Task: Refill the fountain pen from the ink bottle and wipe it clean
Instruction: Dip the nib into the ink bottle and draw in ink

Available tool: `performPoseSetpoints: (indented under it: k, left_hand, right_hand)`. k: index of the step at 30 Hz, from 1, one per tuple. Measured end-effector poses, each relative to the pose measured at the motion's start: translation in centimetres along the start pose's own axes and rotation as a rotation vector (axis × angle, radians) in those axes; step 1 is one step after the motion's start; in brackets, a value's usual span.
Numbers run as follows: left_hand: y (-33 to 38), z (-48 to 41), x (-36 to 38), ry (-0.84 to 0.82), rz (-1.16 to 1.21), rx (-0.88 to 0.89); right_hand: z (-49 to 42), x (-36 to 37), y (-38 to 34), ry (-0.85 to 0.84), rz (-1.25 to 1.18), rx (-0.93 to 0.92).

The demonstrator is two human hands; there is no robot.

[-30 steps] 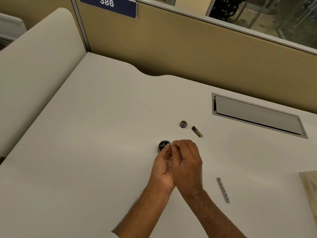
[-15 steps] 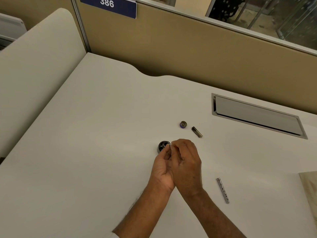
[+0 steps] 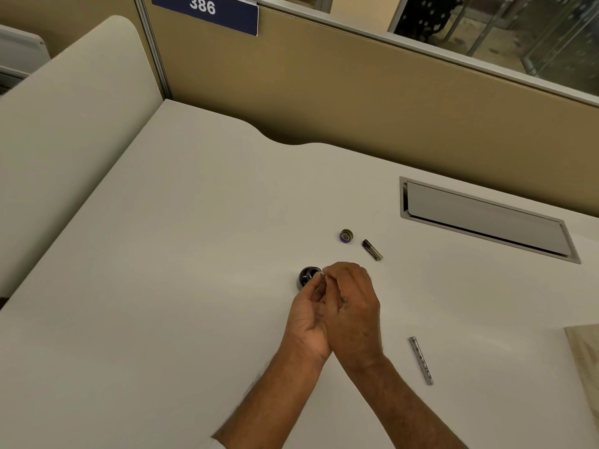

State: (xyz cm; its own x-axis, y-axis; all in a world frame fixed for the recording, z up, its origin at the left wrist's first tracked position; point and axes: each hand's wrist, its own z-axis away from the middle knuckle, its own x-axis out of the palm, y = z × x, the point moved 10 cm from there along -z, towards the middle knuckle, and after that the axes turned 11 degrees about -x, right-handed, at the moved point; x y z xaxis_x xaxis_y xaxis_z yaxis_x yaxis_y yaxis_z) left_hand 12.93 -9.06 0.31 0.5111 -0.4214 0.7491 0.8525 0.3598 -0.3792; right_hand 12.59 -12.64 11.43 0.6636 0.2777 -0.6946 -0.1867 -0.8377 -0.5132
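Note:
A small dark ink bottle [image 3: 306,276] stands uncapped on the white desk. Just over its right rim my left hand [image 3: 308,314] and my right hand [image 3: 351,303] are pressed together, fingertips pinched on a small pale pen part [image 3: 321,274] that is mostly hidden between them. The bottle's cap [image 3: 346,235] lies farther back with its purple inside up. A dark pen section [image 3: 372,249] lies right of the cap. A silver pen barrel [image 3: 421,360] rests on the desk to the right of my right wrist.
A metal cable hatch [image 3: 486,218] is set into the desk at the back right. A tan partition wall [image 3: 356,92] closes off the far side. A beige cloth or paper [image 3: 586,358] shows at the right edge.

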Motion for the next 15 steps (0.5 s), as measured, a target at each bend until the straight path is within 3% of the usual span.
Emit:
performPoseSetpoints:
  k: [15]
  left_hand:
    - [-0.05,0.28,0.39,-0.007,-0.005,0.017]
  right_hand:
    - [-0.13,0.0,-0.13,0.007,0.007,0.001]
